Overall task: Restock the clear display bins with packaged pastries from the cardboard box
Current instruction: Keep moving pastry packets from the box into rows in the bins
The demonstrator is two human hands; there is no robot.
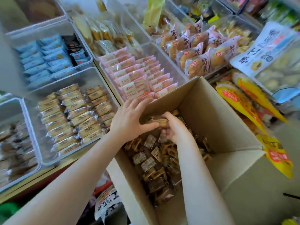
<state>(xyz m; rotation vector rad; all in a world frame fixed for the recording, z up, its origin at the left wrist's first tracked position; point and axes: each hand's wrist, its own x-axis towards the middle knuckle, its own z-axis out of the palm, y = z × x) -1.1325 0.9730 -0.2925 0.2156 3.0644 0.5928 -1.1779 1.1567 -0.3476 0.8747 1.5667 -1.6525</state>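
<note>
While both hands meet low in the cardboard box [219, 120], the right hand [174, 127] curls round a brown pastry stack [159, 122], lying crosswise, and the left hand [129, 119] presses it with fingers straight, the tan-pastry bin [32, 120] up-left.

Bright, even light all over, soft and daylight-like, no hard shadows on my arms. Inside the cardboard box [227, 120] it goes dim, the near wall shading the packets. White glare sits on the clear bins' [90, 73] rims and wrappers at upper left. Upper right of the frame is smeared with blur; edges bend outward, wide-angle style. My fingers at centre look slightly soft.
</note>
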